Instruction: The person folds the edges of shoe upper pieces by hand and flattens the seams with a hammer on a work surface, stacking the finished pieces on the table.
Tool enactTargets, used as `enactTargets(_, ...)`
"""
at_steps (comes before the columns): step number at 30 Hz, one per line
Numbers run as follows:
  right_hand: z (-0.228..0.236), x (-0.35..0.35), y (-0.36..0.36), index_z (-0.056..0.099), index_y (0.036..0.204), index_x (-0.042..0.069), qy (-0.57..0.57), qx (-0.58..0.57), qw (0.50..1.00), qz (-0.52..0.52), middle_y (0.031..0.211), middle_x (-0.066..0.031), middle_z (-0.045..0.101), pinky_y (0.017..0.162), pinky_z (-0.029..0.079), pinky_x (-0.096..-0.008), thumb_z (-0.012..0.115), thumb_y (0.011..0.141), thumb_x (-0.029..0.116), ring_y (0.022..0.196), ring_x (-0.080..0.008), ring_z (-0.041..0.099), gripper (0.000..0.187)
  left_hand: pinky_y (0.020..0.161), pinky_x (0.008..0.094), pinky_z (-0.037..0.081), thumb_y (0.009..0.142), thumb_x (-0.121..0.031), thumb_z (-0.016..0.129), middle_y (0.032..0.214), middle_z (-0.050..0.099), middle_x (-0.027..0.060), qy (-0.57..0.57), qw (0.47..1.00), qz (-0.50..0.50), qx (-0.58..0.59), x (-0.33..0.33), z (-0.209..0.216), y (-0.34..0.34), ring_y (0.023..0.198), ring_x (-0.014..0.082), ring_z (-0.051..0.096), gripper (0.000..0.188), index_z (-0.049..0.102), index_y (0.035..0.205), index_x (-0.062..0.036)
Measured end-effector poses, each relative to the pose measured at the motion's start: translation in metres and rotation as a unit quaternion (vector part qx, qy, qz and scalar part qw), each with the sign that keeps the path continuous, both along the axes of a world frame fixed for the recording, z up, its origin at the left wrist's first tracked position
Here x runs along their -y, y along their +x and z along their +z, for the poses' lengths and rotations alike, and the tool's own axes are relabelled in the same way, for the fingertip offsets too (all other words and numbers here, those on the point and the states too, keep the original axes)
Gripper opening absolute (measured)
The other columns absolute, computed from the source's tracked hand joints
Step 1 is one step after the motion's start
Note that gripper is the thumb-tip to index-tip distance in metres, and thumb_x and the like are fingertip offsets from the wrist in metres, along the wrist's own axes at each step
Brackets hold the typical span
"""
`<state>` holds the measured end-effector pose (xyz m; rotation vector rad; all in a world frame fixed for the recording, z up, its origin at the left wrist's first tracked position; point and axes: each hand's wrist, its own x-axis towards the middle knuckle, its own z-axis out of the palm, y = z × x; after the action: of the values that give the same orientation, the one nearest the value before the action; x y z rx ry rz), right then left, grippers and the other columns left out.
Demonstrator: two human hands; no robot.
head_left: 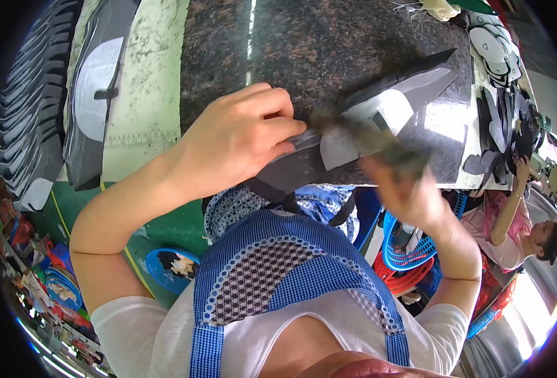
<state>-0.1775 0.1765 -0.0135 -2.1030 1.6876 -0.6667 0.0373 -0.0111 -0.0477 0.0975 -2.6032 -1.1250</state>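
Note:
A dark grey flat piece [294,167], like a shoe upper, lies across the dark stone slab, with a light grey patch [341,150] and a glossy white area on it. My left hand [243,135] is closed at its left edge, thumb and fingertips pinching the material. Over the piece's near side, my right hand [404,189] is closed around a tool [370,138] smeared by motion. The tool's dark end in my fist and its length reaching left toward my left fingertips show, but its exact kind is unclear.
The stone slab [259,50] sits on a pale table [143,94]. A long row of dark pieces [35,94] and a similar upper [95,88] lie left. Cut pieces [496,120] are heaped right. Blue baskets [404,252] stand below, and another person [511,220] sits at right.

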Motion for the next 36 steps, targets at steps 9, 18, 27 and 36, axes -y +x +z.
enactTargets(9, 0.003, 0.0, 0.033, 0.059, 0.101, -0.003, 0.112, 0.082, 0.987, -0.076, 0.064, -0.0146, 0.058, 0.053, 0.049, -0.0376, 0.06, 0.091, 0.002, 0.059, -0.0319, 0.064, 0.01, 0.063, 0.0348, 0.049, 0.069, -0.009, 0.08, 0.082, 0.058, 0.0056, -0.087, 0.995, 0.047, -0.022, 0.005, -0.003, 0.016, 0.076, 0.0236, 0.059, 0.022, 0.068, 0.086, -0.0019)
enactTargets(18, 0.001, 0.01, 0.042, 0.059, 0.103, -0.005, 0.115, 0.017, 0.993, -0.034, 0.067, -0.0168, 0.06, 0.052, 0.047, -0.0349, 0.06, 0.092, 0.003, 0.056, -0.0273, 0.063, 0.014, 0.063, 0.0359, 0.047, 0.069, -0.012, 0.081, 0.077, 0.059, 0.0057, 0.002, 0.996, 0.079, 0.037, 0.004, -0.003, 0.029, 0.073, 0.0226, 0.058, 0.021, 0.066, 0.082, -0.0038)
enactTargets(27, -0.008, 0.014, 0.038, 0.059, 0.109, -0.001, 0.067, 0.046, 0.996, -0.043, 0.079, -0.0149, 0.066, 0.055, 0.052, -0.0349, 0.066, 0.083, 0.001, 0.063, -0.0301, 0.068, 0.028, 0.058, 0.0336, 0.045, 0.066, -0.009, 0.081, 0.072, 0.057, 0.0048, -0.034, 0.991, 0.12, -0.045, -0.013, -0.012, 0.036, 0.069, 0.0215, 0.056, 0.019, 0.066, 0.077, -0.0025)
enactTargets(36, -0.012, 0.0, 0.008, 0.053, 0.095, 0.001, 0.019, 0.15, 0.959, -0.242, 0.059, -0.0062, 0.048, 0.039, 0.037, -0.0298, 0.057, 0.098, 0.009, 0.043, -0.0143, 0.047, 0.01, 0.062, 0.0349, 0.045, 0.069, -0.012, 0.078, 0.077, 0.057, 0.0043, -0.165, 0.983, 0.085, 0.005, -0.008, 0.012, 0.028, 0.069, 0.0218, 0.056, 0.014, 0.066, 0.073, -0.0062)
